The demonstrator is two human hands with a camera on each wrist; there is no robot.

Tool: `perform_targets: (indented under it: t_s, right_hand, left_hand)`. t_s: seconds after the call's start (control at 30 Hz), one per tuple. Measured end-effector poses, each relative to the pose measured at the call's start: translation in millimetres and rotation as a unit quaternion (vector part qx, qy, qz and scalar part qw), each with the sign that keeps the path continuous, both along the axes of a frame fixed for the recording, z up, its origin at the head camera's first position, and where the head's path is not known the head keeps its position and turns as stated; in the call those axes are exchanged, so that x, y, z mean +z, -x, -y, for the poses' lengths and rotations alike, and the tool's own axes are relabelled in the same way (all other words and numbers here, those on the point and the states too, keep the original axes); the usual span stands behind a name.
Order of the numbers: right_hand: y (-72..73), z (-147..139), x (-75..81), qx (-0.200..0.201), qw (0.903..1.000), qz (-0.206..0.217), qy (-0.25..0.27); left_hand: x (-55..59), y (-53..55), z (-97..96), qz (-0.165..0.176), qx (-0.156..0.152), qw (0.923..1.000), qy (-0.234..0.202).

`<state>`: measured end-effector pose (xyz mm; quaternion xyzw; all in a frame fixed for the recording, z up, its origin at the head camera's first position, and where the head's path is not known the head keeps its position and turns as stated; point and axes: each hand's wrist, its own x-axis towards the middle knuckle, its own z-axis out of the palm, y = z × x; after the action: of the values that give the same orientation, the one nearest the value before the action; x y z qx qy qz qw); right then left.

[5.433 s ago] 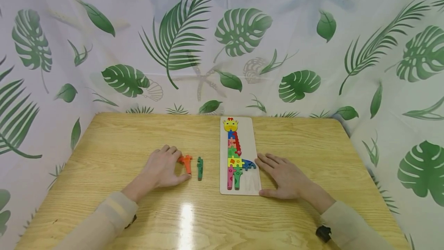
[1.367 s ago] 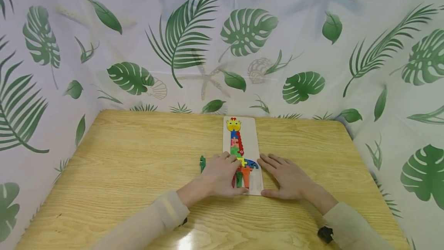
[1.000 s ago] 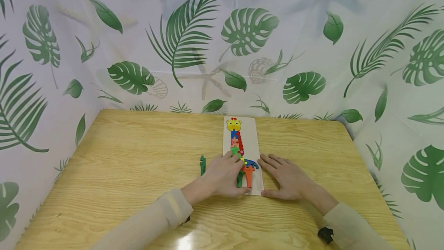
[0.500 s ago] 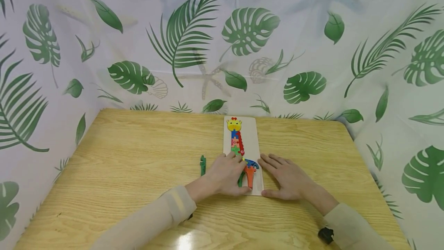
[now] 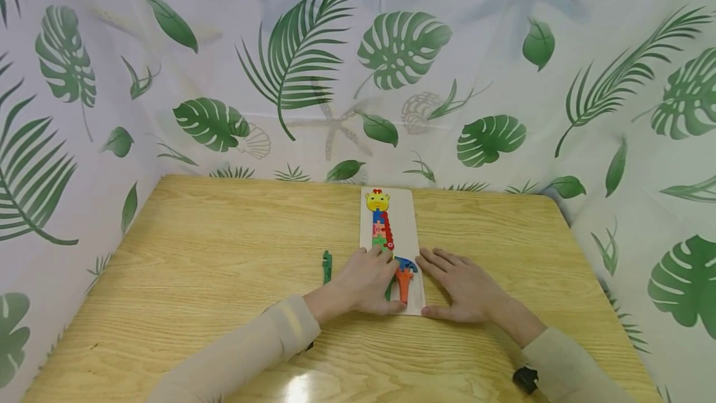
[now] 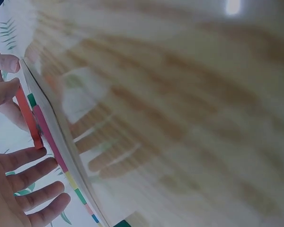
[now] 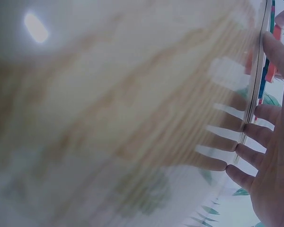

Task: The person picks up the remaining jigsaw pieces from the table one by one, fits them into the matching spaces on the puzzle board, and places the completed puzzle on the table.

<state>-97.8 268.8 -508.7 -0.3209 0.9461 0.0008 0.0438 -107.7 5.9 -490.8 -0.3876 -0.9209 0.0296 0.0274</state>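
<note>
A pale wooden puzzle board [image 5: 405, 222] lies near the middle of the table, bearing a giraffe made of coloured pieces with a yellow head [image 5: 377, 202]. Over its lower part, my left hand [image 5: 366, 282] pinches an orange puzzle piece [image 5: 404, 285] between thumb and index finger. In the left wrist view the orange piece [image 6: 28, 116] is raised above the board's surface, beside a magenta piece [image 6: 49, 137]. That hand hides the giraffe's middle and front legs from the head camera. My right hand [image 5: 461, 288], fingers spread, touches the board's right edge with its fingertips and thumb.
A dark green puzzle piece [image 5: 327, 266] lies on the wooden table [image 5: 240, 229], left of the board and close to my left wrist. A leaf-printed cloth [image 5: 313, 142] hangs behind the table and along both sides.
My left hand has carried the orange piece from the table's left part over to the board, then edged slightly right with it. My right hand stays at the board's edge.
</note>
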Motion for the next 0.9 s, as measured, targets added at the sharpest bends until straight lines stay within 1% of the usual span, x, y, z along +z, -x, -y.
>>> perform_targets:
  t_s: [0.17,0.53,0.73,0.9]
  right_hand:
    - [-0.9,-0.1,0.7,-0.001,1.0000,0.000,0.000]
    - [-0.8,0.7,3.0,-0.001,1.0000,0.004,0.000]
    - [-0.6,-0.1,2.1,0.001,1.0000,-0.002,-0.002]
    - [0.1,-0.6,0.6,0.001,1.0000,-0.002,-0.001]
  left_hand:
    - [0.0,-0.4,-0.3,0.009,-0.002,1.0000,-0.002]
    - [-1.6,-0.1,-2.8,-0.009,-0.005,0.9999,0.010]
    - [-2.9,-0.6,-3.1,-0.003,-0.005,1.0000,0.003]
    - [-4.1,0.0,-3.2,-0.005,-0.007,1.0000,0.002]
